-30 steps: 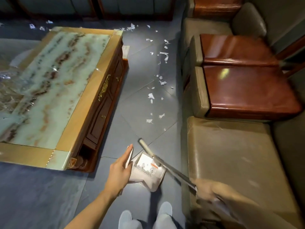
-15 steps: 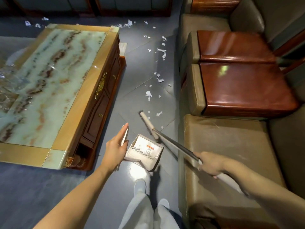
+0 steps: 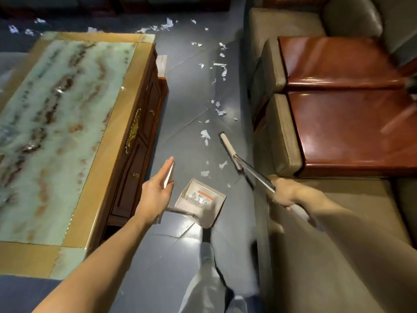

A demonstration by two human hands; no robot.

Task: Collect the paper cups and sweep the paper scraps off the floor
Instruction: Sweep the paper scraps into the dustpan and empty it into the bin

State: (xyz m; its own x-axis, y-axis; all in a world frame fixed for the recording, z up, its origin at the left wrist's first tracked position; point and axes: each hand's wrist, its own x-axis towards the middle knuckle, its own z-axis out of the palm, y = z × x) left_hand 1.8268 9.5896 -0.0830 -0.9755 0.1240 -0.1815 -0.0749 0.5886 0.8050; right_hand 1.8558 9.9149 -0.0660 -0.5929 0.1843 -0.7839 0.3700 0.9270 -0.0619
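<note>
Sitting rm / lounge, home or reception type, can't tell which. Low coffee table [image 3: 108, 168] w/ green-veined stone top, tan border, dark carved wood sides & brass fittings [image 3: 133, 134]. Opp. its long edge, across a narrow strip of grey floor tiles [image 3: 191, 105], a sofa [image 3: 361, 195] w/ olive leather seat & arms. Glossy red-brown seat pads [image 3: 349, 132] sit further along the same row.

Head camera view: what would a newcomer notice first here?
White paper scraps trail along the grey floor between the green stone-topped table and the sofa. Near the bottom, the right hand grips a broom aimed at them, and the left hand holds a dustpan by its handle.
</note>
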